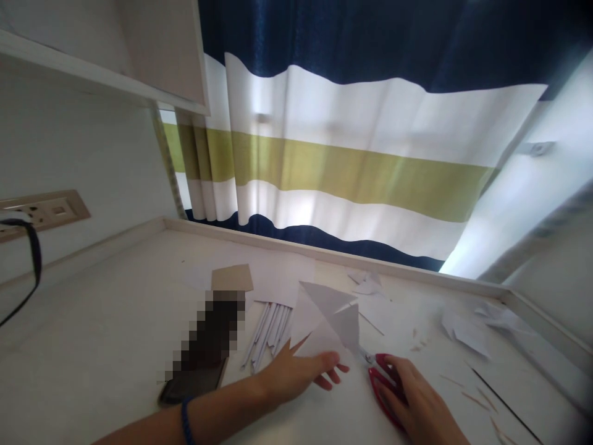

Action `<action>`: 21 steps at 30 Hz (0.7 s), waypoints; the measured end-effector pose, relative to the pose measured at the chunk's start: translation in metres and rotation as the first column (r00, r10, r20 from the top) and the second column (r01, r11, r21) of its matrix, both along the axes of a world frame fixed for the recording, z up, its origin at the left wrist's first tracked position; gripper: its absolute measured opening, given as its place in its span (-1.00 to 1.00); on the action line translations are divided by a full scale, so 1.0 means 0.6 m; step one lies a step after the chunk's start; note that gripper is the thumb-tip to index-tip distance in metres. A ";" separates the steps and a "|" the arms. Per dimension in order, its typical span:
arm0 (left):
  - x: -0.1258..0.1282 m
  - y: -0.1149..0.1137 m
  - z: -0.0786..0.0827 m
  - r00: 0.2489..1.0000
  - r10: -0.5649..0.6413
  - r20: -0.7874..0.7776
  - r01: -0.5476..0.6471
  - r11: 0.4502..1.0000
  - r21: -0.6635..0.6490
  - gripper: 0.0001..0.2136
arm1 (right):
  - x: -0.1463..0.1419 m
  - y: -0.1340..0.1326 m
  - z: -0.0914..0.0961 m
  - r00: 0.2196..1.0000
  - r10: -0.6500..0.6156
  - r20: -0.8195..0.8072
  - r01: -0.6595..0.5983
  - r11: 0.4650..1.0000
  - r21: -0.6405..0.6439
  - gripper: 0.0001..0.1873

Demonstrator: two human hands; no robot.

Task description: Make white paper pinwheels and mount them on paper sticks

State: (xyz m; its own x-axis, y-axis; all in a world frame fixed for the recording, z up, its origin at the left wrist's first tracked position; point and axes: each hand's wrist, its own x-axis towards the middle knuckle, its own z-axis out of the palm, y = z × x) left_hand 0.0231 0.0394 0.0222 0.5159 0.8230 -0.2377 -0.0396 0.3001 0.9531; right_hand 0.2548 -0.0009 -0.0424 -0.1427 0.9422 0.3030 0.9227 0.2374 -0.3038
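My left hand (301, 371), with a blue band on its wrist, pinches a folded sheet of white paper (319, 315) near its lower edge. The paper stands up off the desk in pointed triangular flaps. In my right hand (421, 402) is a pair of red-handled scissors (389, 402), fingers through the loops. Their metal blades point up and left at the paper's right edge; most of the blade length is hidden behind it. Several thin rolled paper sticks (269, 334) lie just beyond my left hand.
A dark phone-like object (199, 377), partly blurred out, lies left beside a tan card (232, 278). Paper scraps (466, 334), thin wooden slivers (476, 400) and a dark thin rod (503, 402) are on the right. A raised rim (324, 247) edges the white desk before a striped curtain (352, 167).
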 end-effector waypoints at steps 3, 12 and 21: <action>0.006 -0.008 -0.008 1.000 0.002 0.029 0.000 0.998 -0.060 -0.83 | -0.002 0.001 -0.004 1.000 -0.005 -0.001 0.005 1.000 -0.014 -0.76; 0.009 -0.024 -0.036 0.992 0.092 0.092 -0.079 0.987 -0.142 -0.77 | -0.006 -0.007 0.024 0.995 0.069 0.067 -0.083 0.969 0.232 -0.73; 0.026 -0.075 -0.031 0.855 0.005 0.518 0.100 0.980 -0.175 -0.63 | -0.113 -0.045 0.087 0.800 0.406 0.442 -0.580 0.712 0.395 -0.67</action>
State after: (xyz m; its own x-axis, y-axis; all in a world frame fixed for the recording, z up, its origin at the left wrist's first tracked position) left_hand 0.0387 -0.0055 0.0035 0.6444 0.7610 -0.0755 -0.4885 0.4856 0.7250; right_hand 0.1872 -0.0281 0.0097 -0.7075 0.4400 0.5531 0.6471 0.7179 0.2566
